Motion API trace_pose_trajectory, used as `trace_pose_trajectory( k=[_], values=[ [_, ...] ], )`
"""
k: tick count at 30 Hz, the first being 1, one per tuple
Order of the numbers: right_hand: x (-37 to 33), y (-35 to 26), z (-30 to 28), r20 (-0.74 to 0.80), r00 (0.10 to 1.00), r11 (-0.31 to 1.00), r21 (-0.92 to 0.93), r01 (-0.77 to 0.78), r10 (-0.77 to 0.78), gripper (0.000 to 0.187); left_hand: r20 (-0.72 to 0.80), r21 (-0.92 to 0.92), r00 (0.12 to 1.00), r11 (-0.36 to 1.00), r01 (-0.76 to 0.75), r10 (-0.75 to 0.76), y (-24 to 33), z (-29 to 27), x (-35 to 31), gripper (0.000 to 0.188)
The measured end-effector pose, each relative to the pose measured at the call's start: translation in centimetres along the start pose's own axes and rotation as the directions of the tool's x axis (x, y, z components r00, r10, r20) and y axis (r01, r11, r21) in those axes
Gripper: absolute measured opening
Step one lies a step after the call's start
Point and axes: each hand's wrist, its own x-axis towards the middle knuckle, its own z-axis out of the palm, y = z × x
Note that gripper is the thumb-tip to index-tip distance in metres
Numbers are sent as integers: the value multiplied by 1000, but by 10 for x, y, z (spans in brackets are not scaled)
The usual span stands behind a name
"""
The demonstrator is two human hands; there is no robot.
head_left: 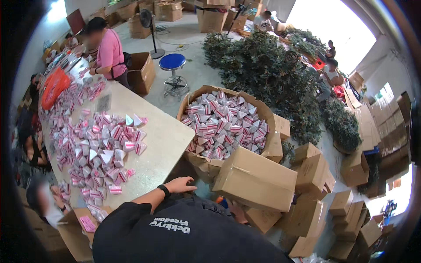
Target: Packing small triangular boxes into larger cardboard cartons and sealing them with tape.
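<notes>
My left hand (pixel 179 185) reaches over the table's near right corner with its fingers apart and nothing in them. A dark band circles that wrist. Lower and to the right, my right hand (pixel 238 213) is partly hidden beside a closed, taped cardboard box (pixel 258 177). At its fingers is a small orange-and-blue object (pixel 222 202), mostly covered, its kind unclear. The box sits tilted in front of a large round-sided carton (pixel 206 165) full of small wrapped wedge-shaped pieces (pixel 223 122), white and grey with pink stripes.
More wrapped wedges (pixel 94 153) are heaped on the pale table (pixel 162 127). A person in pink (pixel 110 52) stands at its far side; another sits at left. A blue stool (pixel 173 62), a fan (pixel 147 19), piled greenery (pixel 263 65) and stacked cartons (pixel 313 173) stand around.
</notes>
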Motion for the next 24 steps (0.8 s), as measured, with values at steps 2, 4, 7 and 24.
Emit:
trace_pose_trajectory(
  k=[2, 4, 7, 24],
  values=[
    [31, -55, -29, -36, 999, 999, 55, 3, -1, 54, -46, 28, 999, 999, 22, -20, -18, -11, -10, 74],
    [71, -72, -27, 85, 995, 911, 411, 7, -46, 50, -32, -75, 999, 997, 26, -29, -36, -13, -8, 70],
    [98, -105, -60, 226, 952, 975, 133, 180, -207, 55, 9, -125, 1000, 992, 20, -19, -40, -20, -19, 63],
    [132, -143, -129, -223, 975, 444, 875, 192, 17, 63, 156, -801, 981, 596, 59, 114, 31, -81, -13, 31]
  ],
)
